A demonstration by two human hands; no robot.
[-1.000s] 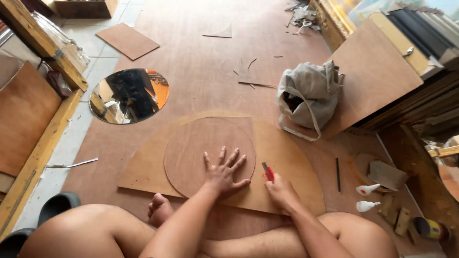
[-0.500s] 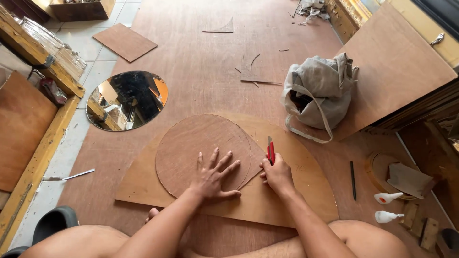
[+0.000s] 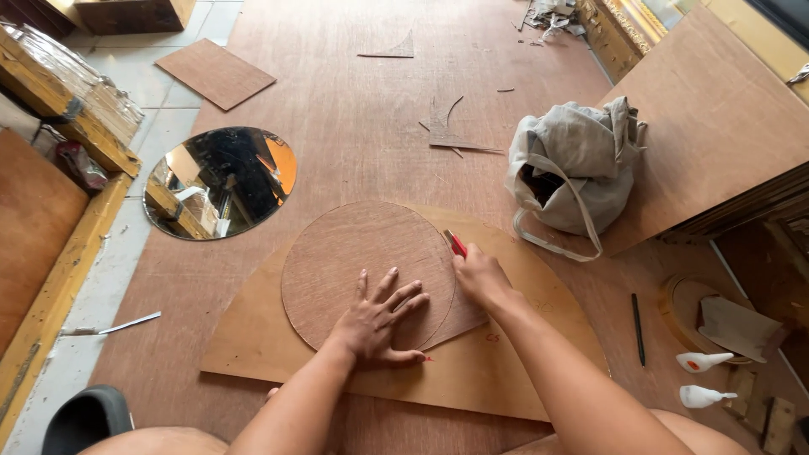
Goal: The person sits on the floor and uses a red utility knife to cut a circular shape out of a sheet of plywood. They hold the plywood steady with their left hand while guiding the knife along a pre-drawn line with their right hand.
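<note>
Two hands worked the thin, stiff, light plywood disc (image 3: 362,261) lying on a larger board (image 3: 506,371): left hand (image 3: 379,324) pressed flat with fingers apart, right hand (image 3: 480,278) clamped on a red utility knife (image 3: 456,243) at its edge.

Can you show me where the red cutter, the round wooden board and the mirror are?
red cutter (image 3: 456,243), head view, on its red handle.
round wooden board (image 3: 358,253), head view, on its bare middle.
mirror (image 3: 221,180), head view, on its glass.
</note>
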